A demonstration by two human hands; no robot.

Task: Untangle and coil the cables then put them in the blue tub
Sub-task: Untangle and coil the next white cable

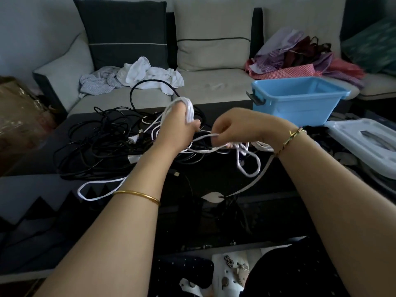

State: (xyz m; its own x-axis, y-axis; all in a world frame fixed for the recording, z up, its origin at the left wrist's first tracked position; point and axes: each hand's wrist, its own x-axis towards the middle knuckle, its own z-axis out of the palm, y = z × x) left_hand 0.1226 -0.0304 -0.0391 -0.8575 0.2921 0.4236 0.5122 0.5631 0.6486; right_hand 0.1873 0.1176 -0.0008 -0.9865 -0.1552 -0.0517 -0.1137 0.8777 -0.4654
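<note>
The left hand [177,128] grips a coiled bundle of the white cable [189,110], fingers curled round it, above the counter [214,181]. The right hand [237,127] pinches a loose run of the same cable between thumb and fingers. Its remaining loops trail across the counter. The tangled black cables [96,144] lie left of the hands. The blue tub [300,106] stands at the far right. Lettering on a shoe charm [228,261] is too blurred to read.

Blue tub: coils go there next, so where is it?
Head view, upper right: the blue tub sits on the dark table's far side, beyond the right hand.
</note>
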